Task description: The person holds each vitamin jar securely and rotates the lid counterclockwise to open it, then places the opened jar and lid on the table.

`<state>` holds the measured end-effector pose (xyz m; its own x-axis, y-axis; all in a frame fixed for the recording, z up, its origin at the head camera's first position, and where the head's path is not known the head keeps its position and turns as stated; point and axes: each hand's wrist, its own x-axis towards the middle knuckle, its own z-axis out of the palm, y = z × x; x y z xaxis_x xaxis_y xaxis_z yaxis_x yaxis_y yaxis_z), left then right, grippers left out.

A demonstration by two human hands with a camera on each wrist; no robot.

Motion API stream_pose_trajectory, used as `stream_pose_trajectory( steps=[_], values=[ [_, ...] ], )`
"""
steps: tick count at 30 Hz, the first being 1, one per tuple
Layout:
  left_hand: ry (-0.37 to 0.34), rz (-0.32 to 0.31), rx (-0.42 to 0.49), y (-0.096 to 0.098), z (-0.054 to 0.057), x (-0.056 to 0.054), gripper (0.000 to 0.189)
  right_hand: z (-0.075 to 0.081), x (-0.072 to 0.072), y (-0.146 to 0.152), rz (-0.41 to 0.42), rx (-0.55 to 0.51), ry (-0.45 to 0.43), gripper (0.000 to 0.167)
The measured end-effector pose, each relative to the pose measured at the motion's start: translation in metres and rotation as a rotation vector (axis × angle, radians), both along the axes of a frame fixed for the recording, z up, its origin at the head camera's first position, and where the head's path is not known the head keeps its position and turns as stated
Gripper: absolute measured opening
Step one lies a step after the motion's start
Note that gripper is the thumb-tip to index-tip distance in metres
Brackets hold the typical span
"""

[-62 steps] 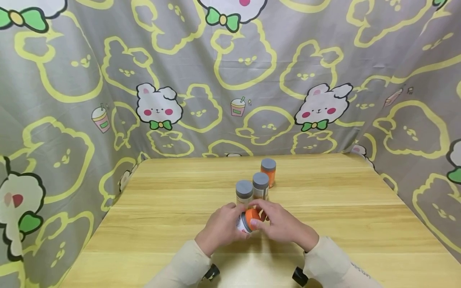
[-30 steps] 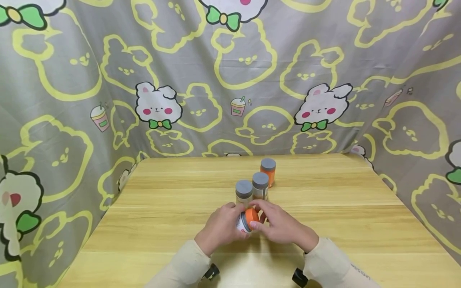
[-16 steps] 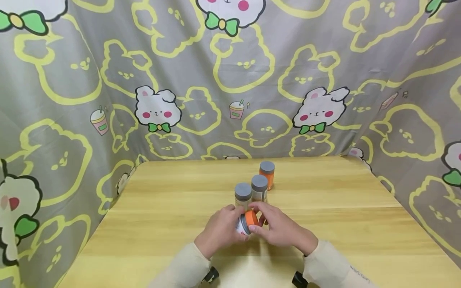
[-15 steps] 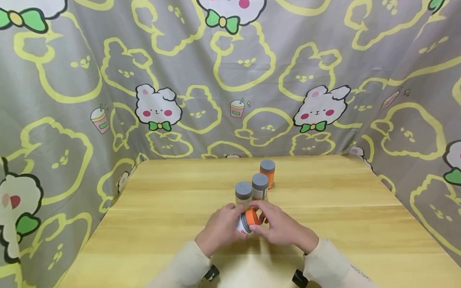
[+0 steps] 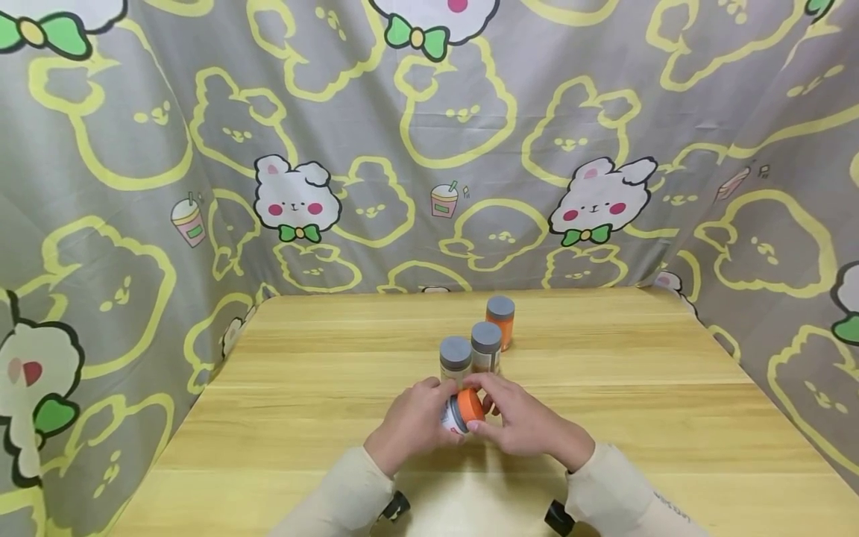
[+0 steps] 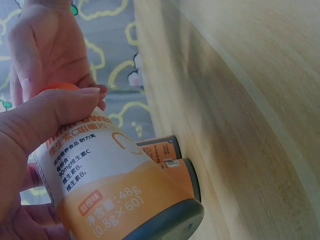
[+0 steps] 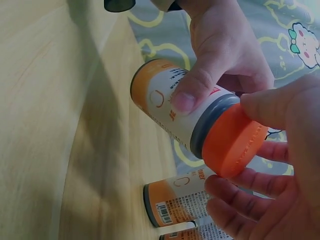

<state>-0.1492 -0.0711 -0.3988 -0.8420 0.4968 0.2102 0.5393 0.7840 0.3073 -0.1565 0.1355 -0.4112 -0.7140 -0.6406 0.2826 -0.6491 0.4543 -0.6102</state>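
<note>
My left hand (image 5: 412, 426) grips a vitamin C tablet bottle (image 7: 162, 102) round its white and orange label, thumb along the side. The bottle leans over above the table, its grey base toward the left and its orange cap (image 7: 235, 140) toward my right hand (image 5: 526, 419). That hand holds the cap between thumb and fingertips. A dark grey collar (image 7: 212, 122) shows between label and cap. Just beyond the hands stand two bottles with grey tops, one nearer (image 5: 456, 353) and one slightly right (image 5: 486, 339), their lower parts partly hidden. An orange grey-topped bottle (image 5: 500, 321) stands farthest back.
The wood-grain table (image 5: 322, 358) extends around the hands to a patterned grey curtain (image 5: 376, 134) at the back and sides. Black wrist devices show under both sleeves, one on the left (image 5: 397, 507) and one on the right (image 5: 558, 516).
Both hands keep their place on the bottle and cap. My right thumb has shifted slightly along the cap's edge; the head view has tilted a little and come back.
</note>
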Motion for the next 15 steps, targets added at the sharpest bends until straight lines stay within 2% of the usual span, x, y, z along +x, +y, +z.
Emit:
stream_pose_trajectory(
  steps=[8, 15],
  values=[
    [0.004, -0.005, 0.01, 0.0004, 0.0015, 0.0003, 0.054, -0.0002, -0.0013, -0.0017, -0.026, -0.004, -0.005, 0.047],
    [-0.002, 0.0, 0.015, 0.0002, 0.0005, 0.0004, 0.054, -0.001, -0.0013, -0.0012, 0.004, -0.025, 0.002, 0.05]
  ],
)
